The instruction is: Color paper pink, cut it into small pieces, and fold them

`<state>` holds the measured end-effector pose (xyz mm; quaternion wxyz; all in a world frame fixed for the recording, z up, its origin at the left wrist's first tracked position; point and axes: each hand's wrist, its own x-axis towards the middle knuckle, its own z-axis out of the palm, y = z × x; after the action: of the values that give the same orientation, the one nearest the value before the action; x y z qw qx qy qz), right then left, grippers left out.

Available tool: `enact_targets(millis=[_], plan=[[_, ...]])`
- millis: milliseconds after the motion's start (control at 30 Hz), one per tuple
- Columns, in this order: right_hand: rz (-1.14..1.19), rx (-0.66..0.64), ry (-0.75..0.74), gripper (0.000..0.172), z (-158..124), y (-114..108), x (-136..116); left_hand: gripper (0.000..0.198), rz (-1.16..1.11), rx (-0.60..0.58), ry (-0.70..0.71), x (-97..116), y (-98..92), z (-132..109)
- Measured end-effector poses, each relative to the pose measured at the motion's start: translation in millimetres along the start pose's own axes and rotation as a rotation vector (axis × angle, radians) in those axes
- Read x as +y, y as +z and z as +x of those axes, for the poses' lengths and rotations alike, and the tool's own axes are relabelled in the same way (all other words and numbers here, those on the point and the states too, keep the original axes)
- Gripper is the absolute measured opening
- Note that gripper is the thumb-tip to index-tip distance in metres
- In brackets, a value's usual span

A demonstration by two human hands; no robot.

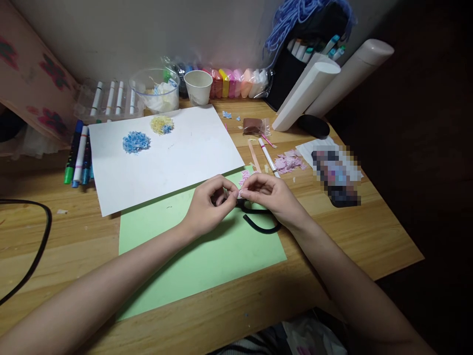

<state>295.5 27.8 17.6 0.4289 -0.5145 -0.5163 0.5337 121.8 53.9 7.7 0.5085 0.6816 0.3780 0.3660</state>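
Observation:
My left hand (209,204) and my right hand (275,197) meet fingertip to fingertip above the green paper (185,261). Between them they pinch a tiny pale scrap of paper (239,194), mostly covered by the fingers. Black-handled scissors (264,230) lie below, partly hidden by my right hand. Just beyond the fingertips are some pink paper bits (244,176). Farther left, a white sheet (185,162) overlaps the green paper and carries a blue cluster of paper bits (136,142) and a yellow one (161,124).
A pile of pink scraps (290,161), a white marker (268,157) and a phone (336,177) lie on the right. Along the wall stand a clear tub (155,93), a paper cup (198,88), bagged coloured clay (236,83) and a black pen holder (283,79).

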Motion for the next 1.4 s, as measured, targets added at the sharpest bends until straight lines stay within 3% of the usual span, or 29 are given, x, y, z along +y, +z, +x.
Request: enact_targets(millis=[200, 333, 500, 633, 767, 1133, 1400], plan=[[0.009, 0.004, -0.003, 0.019, 0, -1, 3, 0.009, 0.004, 0.014, 0.032, -1, 0.5, 0], [-0.03, 0.093, -0.058, 0.025, -2, 2, 3, 0.007, -0.001, 0.044, 0.028, -1, 1.5, 0], [-0.431, 0.258, -0.368, 0.01, -8, 8, -4, 0.009, 0.007, 0.098, 0.012, -1, 1.7, 0], [-0.683, 0.297, -0.538, 0.004, -11, 10, -5, 0.011, 0.008, 0.12, 0.002, -1, 1.8, 0], [-0.689, 0.295, -0.525, 0.005, -11, 11, -2, 0.01, 0.004, 0.122, 0.015, -1, 2.3, 0], [-0.392, 0.266, -0.352, 0.006, -9, 15, -2, 0.004, 0.007, 0.144, 0.058, -2, 3.2, 2], [-0.31, 0.227, -0.262, 0.006, -7, 13, -1, 0.003, 0.019, 0.153, 0.062, -2, 3.1, 1]])
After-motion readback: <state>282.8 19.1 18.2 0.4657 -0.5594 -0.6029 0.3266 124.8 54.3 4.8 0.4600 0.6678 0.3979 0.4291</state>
